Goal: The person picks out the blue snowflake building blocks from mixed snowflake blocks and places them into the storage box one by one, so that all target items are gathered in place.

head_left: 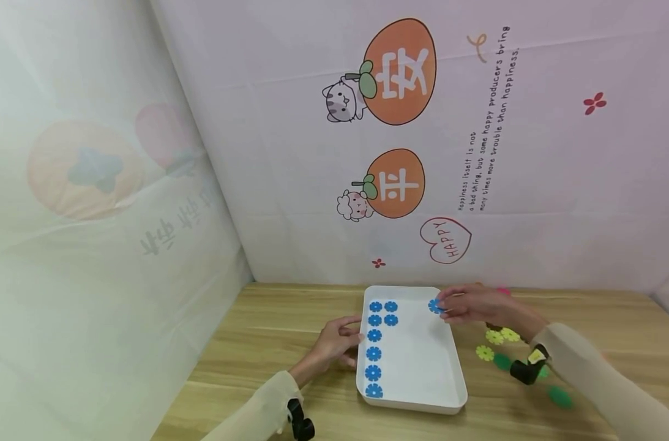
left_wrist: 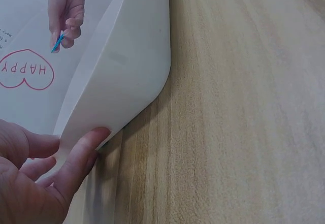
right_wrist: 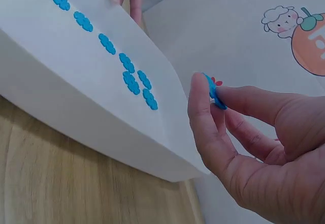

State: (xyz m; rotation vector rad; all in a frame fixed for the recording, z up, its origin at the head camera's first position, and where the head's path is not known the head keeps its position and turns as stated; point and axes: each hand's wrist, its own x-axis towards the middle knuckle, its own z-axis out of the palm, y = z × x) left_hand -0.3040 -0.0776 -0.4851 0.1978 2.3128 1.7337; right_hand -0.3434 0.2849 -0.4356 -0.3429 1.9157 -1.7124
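A shallow white tray (head_left: 417, 367) rests on the wooden table. Inside it, flower-shaped blue plastic discs (head_left: 374, 353) form a column along the left wall, with two more beside the far ones. At the tray's left side, my left hand (head_left: 334, 342) holds the wall, thumb at the rim (left_wrist: 63, 132) and a finger against the outside. My right hand (head_left: 472, 304) is over the tray's far right corner. Between its thumb and fingertips it pinches one blue disc (right_wrist: 214, 92), seen nearly edge-on in both wrist views.
Right of the tray, yellow discs (head_left: 495, 337) and green discs (head_left: 560, 397) lie loose on the table (head_left: 268, 331). A pink piece (head_left: 503, 291) shows partly behind my right hand. A printed cloth (head_left: 290, 184) hangs along the table's back edge.
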